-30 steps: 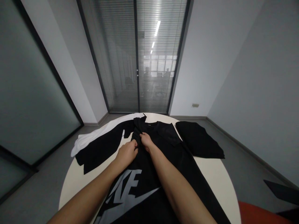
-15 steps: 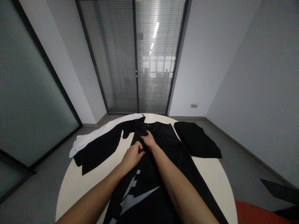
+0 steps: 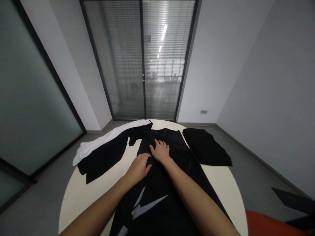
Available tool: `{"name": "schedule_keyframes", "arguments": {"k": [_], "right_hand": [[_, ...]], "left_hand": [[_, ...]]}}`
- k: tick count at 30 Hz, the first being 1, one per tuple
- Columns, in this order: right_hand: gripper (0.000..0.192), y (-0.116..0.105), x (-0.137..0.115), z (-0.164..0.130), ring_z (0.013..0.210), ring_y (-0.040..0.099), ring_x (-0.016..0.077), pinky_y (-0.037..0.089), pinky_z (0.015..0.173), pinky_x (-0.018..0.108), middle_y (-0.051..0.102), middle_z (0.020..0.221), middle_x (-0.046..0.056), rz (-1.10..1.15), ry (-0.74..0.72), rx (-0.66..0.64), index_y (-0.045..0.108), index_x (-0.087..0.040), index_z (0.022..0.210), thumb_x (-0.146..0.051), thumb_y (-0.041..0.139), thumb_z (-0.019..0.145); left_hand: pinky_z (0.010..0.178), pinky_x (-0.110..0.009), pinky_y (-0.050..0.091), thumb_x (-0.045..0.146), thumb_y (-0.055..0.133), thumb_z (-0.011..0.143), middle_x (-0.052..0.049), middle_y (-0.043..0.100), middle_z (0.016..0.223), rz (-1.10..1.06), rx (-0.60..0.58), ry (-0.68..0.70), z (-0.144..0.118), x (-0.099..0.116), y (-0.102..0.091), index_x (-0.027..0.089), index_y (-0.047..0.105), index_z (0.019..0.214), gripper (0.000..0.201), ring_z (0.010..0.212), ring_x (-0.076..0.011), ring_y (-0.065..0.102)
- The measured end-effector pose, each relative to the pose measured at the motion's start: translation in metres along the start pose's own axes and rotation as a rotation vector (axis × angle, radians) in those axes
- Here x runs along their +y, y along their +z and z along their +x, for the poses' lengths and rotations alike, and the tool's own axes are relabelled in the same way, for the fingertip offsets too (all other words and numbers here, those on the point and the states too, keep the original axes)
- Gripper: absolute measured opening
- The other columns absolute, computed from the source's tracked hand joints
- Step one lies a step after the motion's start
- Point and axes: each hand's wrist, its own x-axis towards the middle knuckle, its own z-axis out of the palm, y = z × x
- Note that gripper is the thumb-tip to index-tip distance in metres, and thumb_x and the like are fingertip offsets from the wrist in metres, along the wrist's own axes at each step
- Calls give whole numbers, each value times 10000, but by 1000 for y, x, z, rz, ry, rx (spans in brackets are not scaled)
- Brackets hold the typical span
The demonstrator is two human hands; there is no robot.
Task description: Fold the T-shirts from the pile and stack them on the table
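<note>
The right hand lies flat, palm down, fingers spread and pointing away, on the upper middle of a black cotton T-shirt with a grey printed logo. It grips nothing; the open palm seems there to pin the cloth and smooth it. The left hand rests just beside it, to the left and a little nearer, also open and palm down, its fingers lying along the folded left edge of the shirt, apparently pressing that fold flat. The two hands nearly touch at the fingertips. Both forearms reach forward from the lower edge of the view and converge over the garment, wrists low and straight.

The shirt lies lengthwise down the middle of the round white bench, collar at the far end, its left side turned inward so that only part of the grey logo shows near the body.

To the left, well apart from the hands, a second black garment spreads loosely, with a white garment partly under it at the bench's far left rim. To the right, a folded black garment sits near the edge, overhanging slightly. An orange seat shows at the lower right.
</note>
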Motion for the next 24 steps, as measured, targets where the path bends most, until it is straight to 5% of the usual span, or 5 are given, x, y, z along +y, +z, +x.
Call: {"name": "schedule_keyframes", "arguments": {"k": [6,14,20,24], "right_hand": [[710,9,12,-6,1534,24,381,-15,1181,638,132,1680,60,-112,19,-165,266,-229,1597,-618,231,1004],[718,11,16,26,1534,-18,386,-59,1173,649,104,1684,46,-134,60,-148,245,-220,1603,-614,210,1003],[709,5,23,51,1536,89,350,24,1209,592,242,1653,81,46,21,-112,332,-179,1570,-602,287,1003],[525,-2,23,45,1466,317,294,174,1204,516,462,1533,119,82,-63,23,511,-164,1433,-456,358,1024]], "left_hand": [[1210,-484,292,303,419,999,-170,372,1588,161,-96,45,-1,-5,15,99,419,1485,527,1482,-305,327],[1222,-470,277,326,374,1016,-140,329,1613,211,-123,50,32,-19,19,100,383,1520,552,1499,-284,294],[1230,-467,250,344,353,1024,-113,324,1620,199,-79,44,50,-37,24,146,394,1517,532,1508,-257,275],[1230,-469,243,341,366,1022,-117,345,1611,181,-64,37,58,-46,24,145,409,1503,521,1503,-255,289]]}}
